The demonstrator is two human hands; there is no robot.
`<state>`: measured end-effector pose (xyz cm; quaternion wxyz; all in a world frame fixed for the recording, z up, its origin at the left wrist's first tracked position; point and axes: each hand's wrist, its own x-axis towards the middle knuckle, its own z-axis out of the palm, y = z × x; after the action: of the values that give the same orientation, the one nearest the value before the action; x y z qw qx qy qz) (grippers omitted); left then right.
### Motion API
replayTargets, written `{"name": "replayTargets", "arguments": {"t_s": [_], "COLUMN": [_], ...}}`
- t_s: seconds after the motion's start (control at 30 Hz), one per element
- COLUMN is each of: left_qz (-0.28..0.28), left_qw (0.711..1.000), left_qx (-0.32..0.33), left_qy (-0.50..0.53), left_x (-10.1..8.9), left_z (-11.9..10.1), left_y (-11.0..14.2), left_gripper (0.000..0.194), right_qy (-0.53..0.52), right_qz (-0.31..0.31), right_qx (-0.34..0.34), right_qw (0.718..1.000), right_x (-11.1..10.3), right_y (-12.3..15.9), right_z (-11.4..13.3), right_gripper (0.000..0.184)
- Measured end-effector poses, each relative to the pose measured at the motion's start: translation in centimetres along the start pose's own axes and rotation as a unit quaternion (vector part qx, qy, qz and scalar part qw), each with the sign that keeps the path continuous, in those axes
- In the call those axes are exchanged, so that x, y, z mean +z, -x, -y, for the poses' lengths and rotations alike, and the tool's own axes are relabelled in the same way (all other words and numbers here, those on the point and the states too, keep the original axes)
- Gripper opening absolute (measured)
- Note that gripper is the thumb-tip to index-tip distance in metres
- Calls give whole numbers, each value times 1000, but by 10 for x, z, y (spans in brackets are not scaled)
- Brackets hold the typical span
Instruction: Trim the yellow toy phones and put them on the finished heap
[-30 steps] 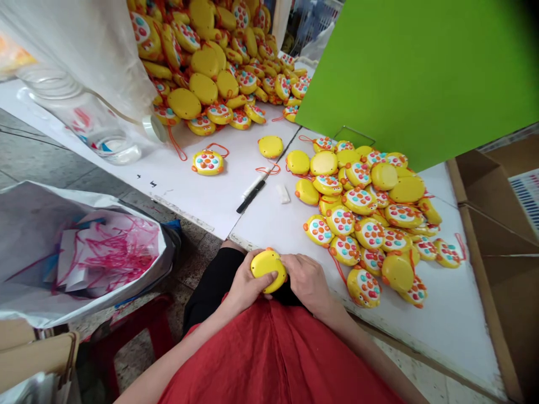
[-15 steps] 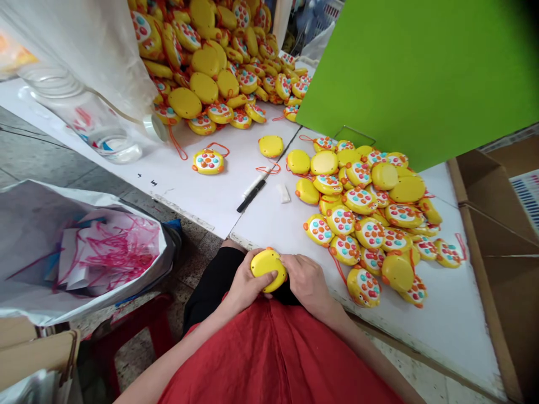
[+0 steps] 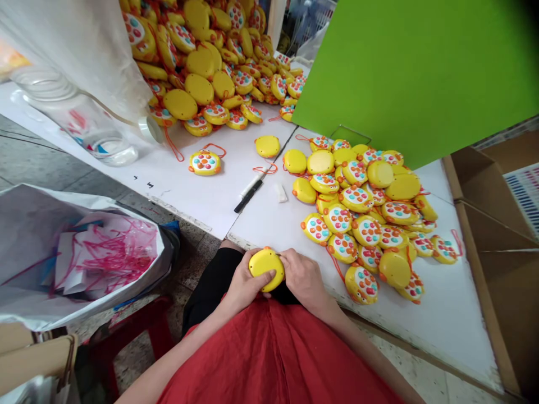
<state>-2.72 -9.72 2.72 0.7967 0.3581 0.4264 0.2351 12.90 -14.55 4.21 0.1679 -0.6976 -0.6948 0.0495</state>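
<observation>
My left hand is closed around a yellow turtle-shaped toy, held above my lap with its plain back up. The left thumb presses on the lower part of that back. At the toy's right edge, my right hand has its fingers curled in a pinch; whatever is between them is hidden. Just beyond my hands, a heap of similar toys lies on the right part of the table, some showing white faces with coloured dots. A single toy rests face up at left, and another toy lies back up.
A larger toy pile fills the back left. Near the table seam are a black-and-white pen and a small white piece. A plastic jar lies at left, above a bag of pink strings. A green panel stands at right.
The camera view has shifted slightly. The toy's back faces the camera a little more squarely, and both hands keep nearly the same hold on it.
</observation>
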Motion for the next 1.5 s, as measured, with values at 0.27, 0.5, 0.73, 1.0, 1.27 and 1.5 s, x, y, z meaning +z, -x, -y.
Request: {"name": "replayTargets", "arguments": {"t_s": [0.27, 0.5, 0.73, 1.0, 1.27, 1.5], "left_qz": [2, 6, -2, 29, 38, 37], "left_qw": [1000, 1000, 1000, 1000, 999, 999], "left_qx": [3, 0, -5, 3, 18, 14], "left_qy": [9, 13, 7, 12, 13, 14], "left_x": [-1, -1, -1, -3, -5, -5], "left_z": [2, 3, 1, -2, -1, -2], "left_y": [-1, -1, -2, -2, -4, -4], "left_gripper": [70, 69, 70, 69, 66, 65], "right_qy": [-4, -27, -59, -131, -48, -68], "right_qz": [-6, -8, -48, -12, 35, 38], "right_qx": [-18, -29, 20, -60, -179, -161], "right_qw": [1000, 999, 997, 989, 982, 984], "right_x": [-1, -3, 2, -13, -9, -7], "right_y": [-1, -2, -3, -13, -32, -32], "right_z": [0, 1, 0, 3, 15, 12], "right_gripper": [18, 15, 21, 23, 16, 21]}}
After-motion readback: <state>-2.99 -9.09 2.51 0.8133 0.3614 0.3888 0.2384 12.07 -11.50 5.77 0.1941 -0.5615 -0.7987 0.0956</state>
